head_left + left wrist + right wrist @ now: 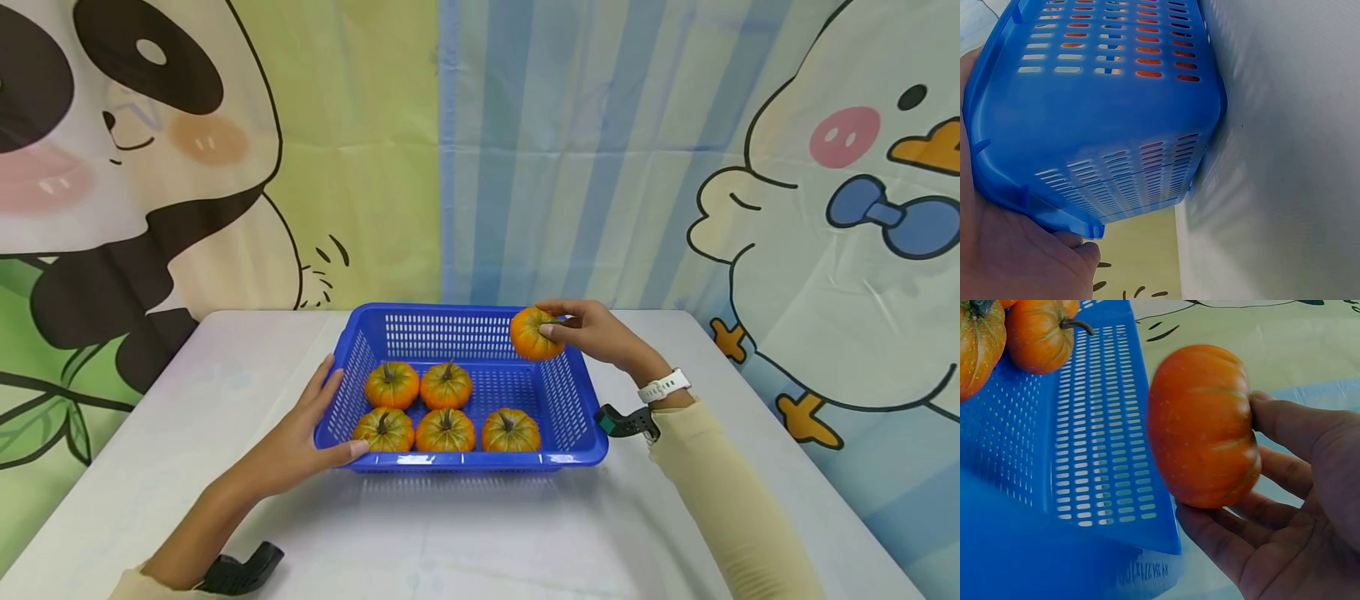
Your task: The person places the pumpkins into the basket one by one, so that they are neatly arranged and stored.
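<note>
A blue plastic basket (461,460) with slotted walls stands on the table. Several small orange-green pumpkins (446,431) sit in it, stems up, toward its left and front. My right hand (592,331) pinches another pumpkin (530,335) between thumb and fingers above the basket's back right corner. In the right wrist view this pumpkin (1200,428) is tilted on its side, apart from the basket wall. At the front left corner my left hand (300,446) holds the basket rim, thumb over the front edge and fingers along the left side.
A white-covered table (247,367) surrounds the basket. Behind it hangs a curtain (480,167) with a cartoon panda and a white cartoon bird. A white watch (664,386) and black straps (628,422) are on the wrists.
</note>
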Tool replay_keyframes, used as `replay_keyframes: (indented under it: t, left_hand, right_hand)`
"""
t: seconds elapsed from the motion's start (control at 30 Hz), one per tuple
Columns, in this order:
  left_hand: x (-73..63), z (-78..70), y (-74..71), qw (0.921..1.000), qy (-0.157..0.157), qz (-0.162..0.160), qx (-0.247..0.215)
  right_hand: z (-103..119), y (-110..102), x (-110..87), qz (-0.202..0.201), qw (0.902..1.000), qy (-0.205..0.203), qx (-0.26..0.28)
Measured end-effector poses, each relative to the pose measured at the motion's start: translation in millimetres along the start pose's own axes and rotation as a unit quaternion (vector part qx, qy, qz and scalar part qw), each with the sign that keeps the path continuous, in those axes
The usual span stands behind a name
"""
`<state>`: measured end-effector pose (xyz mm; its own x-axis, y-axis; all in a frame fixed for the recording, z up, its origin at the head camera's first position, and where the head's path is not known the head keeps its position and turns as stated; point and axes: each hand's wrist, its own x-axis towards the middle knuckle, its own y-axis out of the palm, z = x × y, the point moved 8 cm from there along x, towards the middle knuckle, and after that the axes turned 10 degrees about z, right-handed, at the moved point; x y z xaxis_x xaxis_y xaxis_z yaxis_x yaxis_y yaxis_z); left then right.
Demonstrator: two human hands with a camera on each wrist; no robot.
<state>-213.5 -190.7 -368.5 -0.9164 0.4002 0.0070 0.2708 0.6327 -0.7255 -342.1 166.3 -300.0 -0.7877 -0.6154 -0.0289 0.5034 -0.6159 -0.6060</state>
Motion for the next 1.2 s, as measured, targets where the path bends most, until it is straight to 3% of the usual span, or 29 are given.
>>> replay_keyframes:
  t: [0.17,0.63,1.2]
  left_hand:
    - [-0.3,0.4,-0.5,1.0,-0.004,0.001,0.001]
    - [0.0,1.4,0.6,1.0,0.0,-0.001,0.003]
    - [-1.6,-1.3,0.6,1.0,0.003,-0.005,0.0]
  right_hand:
    - [-1.8,7.3,5.9,0.026,0.9994,0.02,-0.009]
    - [5.4,25.1,18.3,0.09,0.9954,0.014,-0.029]
    - [-2.8,48.9,38.0,0.133,0.9863,0.032,-0.092]
